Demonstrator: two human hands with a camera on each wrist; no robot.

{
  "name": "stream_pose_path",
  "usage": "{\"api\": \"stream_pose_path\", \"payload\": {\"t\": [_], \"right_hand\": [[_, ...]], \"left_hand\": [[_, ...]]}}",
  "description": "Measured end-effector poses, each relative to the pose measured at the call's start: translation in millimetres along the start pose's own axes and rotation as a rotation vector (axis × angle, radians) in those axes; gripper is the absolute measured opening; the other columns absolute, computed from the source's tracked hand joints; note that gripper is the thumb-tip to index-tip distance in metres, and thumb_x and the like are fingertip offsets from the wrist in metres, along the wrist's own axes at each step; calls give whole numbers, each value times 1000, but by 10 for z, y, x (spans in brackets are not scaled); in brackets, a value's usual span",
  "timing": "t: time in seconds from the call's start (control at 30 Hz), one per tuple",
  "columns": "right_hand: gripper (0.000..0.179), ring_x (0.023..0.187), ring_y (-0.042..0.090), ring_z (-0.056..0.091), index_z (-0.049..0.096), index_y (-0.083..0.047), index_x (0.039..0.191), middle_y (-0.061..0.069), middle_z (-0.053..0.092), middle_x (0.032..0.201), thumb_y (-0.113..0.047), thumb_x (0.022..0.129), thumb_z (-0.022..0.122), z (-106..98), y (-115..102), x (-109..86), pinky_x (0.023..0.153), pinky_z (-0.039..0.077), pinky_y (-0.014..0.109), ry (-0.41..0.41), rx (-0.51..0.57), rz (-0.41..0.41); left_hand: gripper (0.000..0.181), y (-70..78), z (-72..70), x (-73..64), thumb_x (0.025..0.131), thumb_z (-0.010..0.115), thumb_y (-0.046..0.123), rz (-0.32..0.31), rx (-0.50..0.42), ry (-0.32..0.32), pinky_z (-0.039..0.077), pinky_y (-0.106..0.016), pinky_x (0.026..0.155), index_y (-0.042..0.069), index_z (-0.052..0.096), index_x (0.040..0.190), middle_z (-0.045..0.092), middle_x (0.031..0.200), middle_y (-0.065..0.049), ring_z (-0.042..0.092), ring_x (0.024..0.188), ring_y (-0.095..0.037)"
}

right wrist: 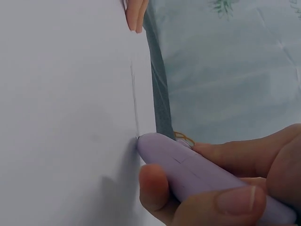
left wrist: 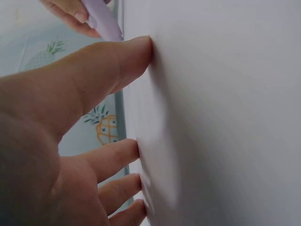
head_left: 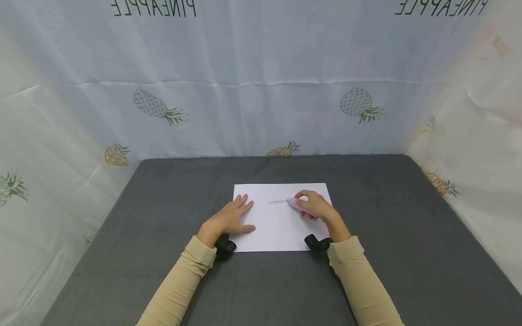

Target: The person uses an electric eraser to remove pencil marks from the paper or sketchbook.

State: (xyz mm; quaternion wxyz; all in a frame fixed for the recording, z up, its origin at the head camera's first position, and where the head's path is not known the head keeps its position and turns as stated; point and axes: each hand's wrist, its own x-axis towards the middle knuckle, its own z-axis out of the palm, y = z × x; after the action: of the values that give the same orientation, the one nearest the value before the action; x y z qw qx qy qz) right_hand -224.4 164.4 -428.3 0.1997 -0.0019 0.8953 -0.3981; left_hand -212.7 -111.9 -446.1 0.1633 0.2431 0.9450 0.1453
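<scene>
A white sheet of paper (head_left: 273, 231) lies on the dark table. My left hand (head_left: 232, 216) rests on its left side with fingers spread; in the left wrist view the thumb (left wrist: 134, 56) and fingertips touch the paper. My right hand (head_left: 315, 206) holds a lavender utility knife (head_left: 297, 205) with a thick, rounded body. In the right wrist view, the thumb and fingers grip the knife (right wrist: 188, 165), whose small dark tip meets the sheet. A thin, partly doubled line (right wrist: 135, 101) runs along the paper from that tip toward the left hand.
The dark grey cloth-covered table (head_left: 163, 190) surrounds the sheet. Black wrist devices (head_left: 317, 243) sit beside both cuffs, over the sheet's lower corners. A pale curtain (head_left: 261, 108) printed with pineapples hangs behind and along the sides.
</scene>
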Motion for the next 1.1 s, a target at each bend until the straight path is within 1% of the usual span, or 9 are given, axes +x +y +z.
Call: {"api": "stream_pose_path", "payload": {"t": [0.2, 0.33, 0.5, 0.6, 0.87, 1.1], "right_hand": [[33, 45, 9, 37, 52, -4, 127, 2, 57, 62, -21, 99, 47, -61, 9, -35, 45, 30, 19, -48, 2, 0], [33, 45, 9, 36, 53, -5, 126, 1, 56, 60, -22, 99, 48, -81, 26, -40, 44, 30, 19, -61, 4, 7], [33, 44, 9, 37, 53, -4, 126, 1, 57, 61, -21, 98, 46, -43, 32, -23, 43, 30, 19, -43, 27, -16], [33, 45, 9, 38, 53, -4, 126, 2, 58, 62, -20, 98, 45, -35, 29, -18, 43, 30, 19, -35, 36, -31], [33, 44, 9, 36, 53, -6, 127, 0, 56, 60, -22, 99, 48, -75, 17, -43, 44, 30, 19, -60, -4, 21], [33, 45, 9, 37, 52, -5, 127, 2, 57, 62, -21, 99, 47, -14, 15, -17, 43, 30, 19, -25, 32, -10]], "left_hand": [[79, -2, 3, 6, 90, 63, 44, -4, 3, -4, 16, -52, 124, 7, 28, 152, 15, 163, -17, 10, 153, -36], [80, -3, 5, 11, 90, 63, 44, -14, 7, -9, 16, -51, 124, 8, 28, 152, 14, 163, -17, 9, 153, -36], [80, 1, 10, 12, 90, 62, 45, -19, 6, -19, 15, -51, 124, 8, 27, 153, 13, 164, -16, 9, 153, -35], [80, 4, 9, 10, 90, 63, 44, -13, 7, -13, 16, -51, 124, 8, 28, 152, 14, 163, -17, 9, 153, -36], [80, -5, 11, 13, 91, 62, 45, -9, 5, -12, 16, -51, 124, 8, 27, 152, 13, 163, -17, 9, 153, -36], [79, -10, 25, 6, 90, 63, 43, 2, 13, -5, 17, -53, 123, 6, 29, 152, 15, 163, -19, 11, 152, -38]]}}
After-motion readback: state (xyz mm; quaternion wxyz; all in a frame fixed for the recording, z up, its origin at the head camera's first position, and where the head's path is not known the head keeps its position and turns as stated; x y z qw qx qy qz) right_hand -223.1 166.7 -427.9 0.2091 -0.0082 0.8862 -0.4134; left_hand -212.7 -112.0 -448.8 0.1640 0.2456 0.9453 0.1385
